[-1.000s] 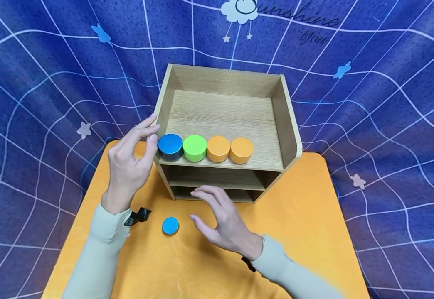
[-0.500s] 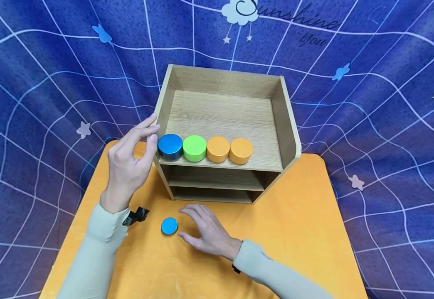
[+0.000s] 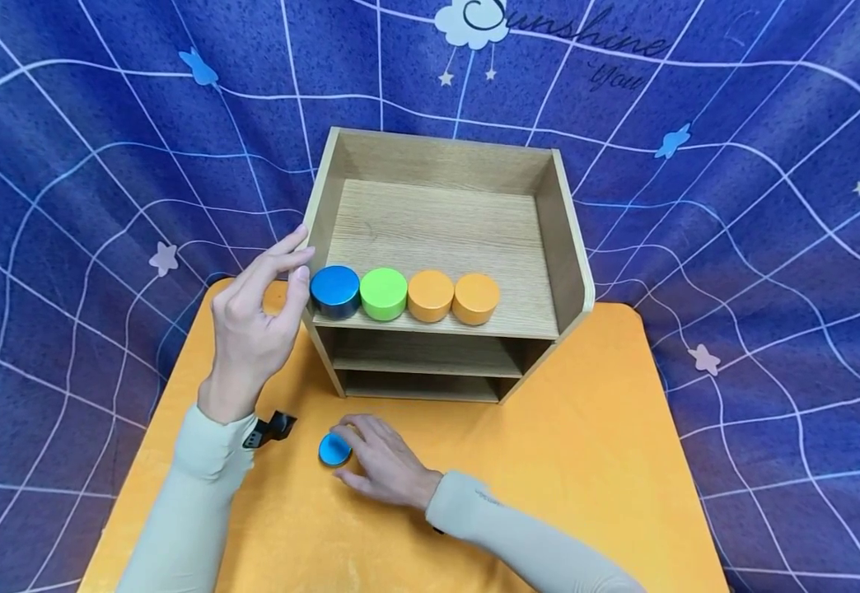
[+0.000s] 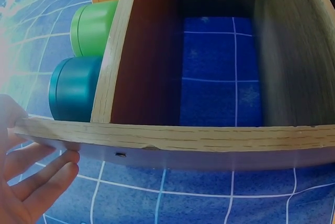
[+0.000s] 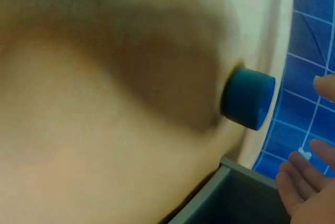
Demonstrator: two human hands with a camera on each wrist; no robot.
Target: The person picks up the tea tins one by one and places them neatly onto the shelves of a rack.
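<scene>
A small wooden shelf unit (image 3: 430, 216) stands on the table. My left hand (image 3: 255, 329) holds the front edge of its left side panel (image 4: 172, 139), thumb on the inner side and fingers on the outer. Along the top board's front edge sit a dark-blue cylinder (image 3: 336, 288), a green cylinder (image 3: 383, 292) and two orange cylinders (image 3: 431, 294), side by side. Another blue cylinder (image 5: 247, 97) stands on the tabletop in front of the unit. My right hand (image 3: 385, 461) reaches over it, fingers spread and loosely bent; in the right wrist view they look apart from it.
The table has an orange-yellow cover (image 3: 586, 461). Below the top board, the unit has two open compartments (image 3: 426, 352) facing me. A blue curtain (image 3: 756, 247) with white lines and stars hangs behind the table and at both sides.
My right hand has moved down and left, from in front of the lower compartments to the lone blue cylinder. The left hand has kept its place on the side panel.
</scene>
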